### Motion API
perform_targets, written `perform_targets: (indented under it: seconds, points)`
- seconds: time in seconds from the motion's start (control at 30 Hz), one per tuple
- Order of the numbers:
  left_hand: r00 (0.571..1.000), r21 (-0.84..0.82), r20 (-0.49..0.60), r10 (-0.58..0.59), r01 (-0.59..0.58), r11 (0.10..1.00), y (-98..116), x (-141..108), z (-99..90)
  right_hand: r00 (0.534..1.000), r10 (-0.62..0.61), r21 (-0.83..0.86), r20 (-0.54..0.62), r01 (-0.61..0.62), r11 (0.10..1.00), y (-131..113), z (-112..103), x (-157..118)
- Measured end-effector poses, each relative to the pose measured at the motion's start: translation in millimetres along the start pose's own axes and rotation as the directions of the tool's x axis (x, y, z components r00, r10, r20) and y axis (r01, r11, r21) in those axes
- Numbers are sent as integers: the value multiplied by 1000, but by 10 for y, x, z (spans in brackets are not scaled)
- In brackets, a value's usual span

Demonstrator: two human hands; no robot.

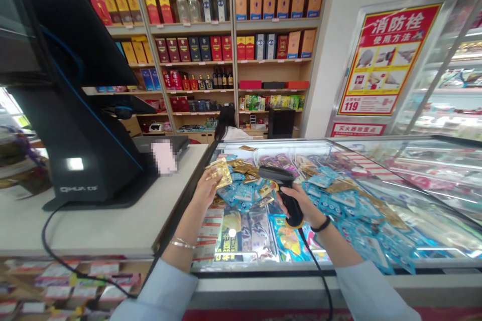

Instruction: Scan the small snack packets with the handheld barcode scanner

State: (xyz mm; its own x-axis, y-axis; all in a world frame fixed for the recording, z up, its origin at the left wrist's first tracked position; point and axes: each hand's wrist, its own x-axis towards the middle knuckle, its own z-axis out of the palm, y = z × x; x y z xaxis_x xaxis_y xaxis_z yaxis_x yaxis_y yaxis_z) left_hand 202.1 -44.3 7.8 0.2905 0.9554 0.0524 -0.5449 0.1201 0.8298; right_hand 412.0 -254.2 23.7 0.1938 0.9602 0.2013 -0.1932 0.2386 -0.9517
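Observation:
My left hand (206, 186) is closed on a small gold packet (223, 171), lifted over the left side of the glass-topped freezer. Wrapped around the grip of a black barcode scanner (289, 200) is my right hand (299, 201). The scanner's head points left toward the packet, and its cord hangs down over the freezer's front edge. Below and between my hands lies a pile of blue packets (244, 191) and gold packets (244, 166). More blue packets (361, 215) spread to the right of the scanner.
A black checkout terminal (94, 160) stands on the white counter (176, 200) at left, its cable trailing down the front. The freezer (263, 266) spans the front right. Behind it, a person (228, 125) is near shelves (233, 25) of boxed bottles. A red sign (389, 60) hangs right.

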Motion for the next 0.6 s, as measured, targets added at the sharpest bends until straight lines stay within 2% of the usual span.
perform_targets:
  seconds: [0.1,0.17,0.3,0.37,0.5,0.6]
  points:
    - [997,87,10,71,-72,994,-4,-65,46,1000,-11,-73,7,12,997,-94,32,5]
    - [991,71,25,129,-130,989,22,-99,75,999,-41,-116,15,42,992,-202,81,-8]
    - [982,46,-45,185,-183,982,34,-91,82,991,-124,-167,50,131,977,-363,201,-31]
    - [982,65,-56,183,-179,982,9,-67,71,984,-156,-217,85,171,961,-361,237,-15]
    - [979,151,43,200,-205,967,-43,-43,73,966,-182,-311,185,233,921,-254,240,48]
    - [971,195,79,227,-238,951,-52,-41,88,958,-190,-376,214,260,889,-212,237,62]
